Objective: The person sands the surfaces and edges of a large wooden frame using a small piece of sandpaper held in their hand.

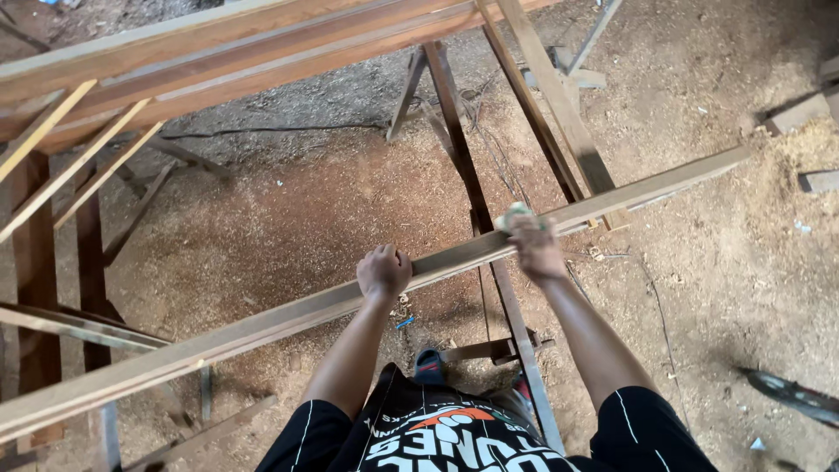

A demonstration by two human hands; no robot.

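Black shirt [454, 437] with striped sleeves fills the bottom edge, and both bare forearms reach up from it to a long wooden plank [288, 316]. On the left hand [383, 273] the grip is a closed fist, curled over the plank's near edge, knuckles up. On the right hand [535, 247] the grip is closed too, pressing a small pale wad [516, 213], perhaps cloth or sanding paper, onto the plank's top face; what the wad is cannot be told. The plank runs slantwise across the view, its long axis from the lower left corner up to the right, where its end [738, 156] stands free above the floor. It lies across a slim wooden trestle [476, 205] that passes under it between the hands. Behind it, stacked beams [218, 61] rest on another frame at upper left. Sawdust-covered floor [288, 210] lies open between plank and beams, and also to the right, where loose offcuts [795, 114] sit near the edge.
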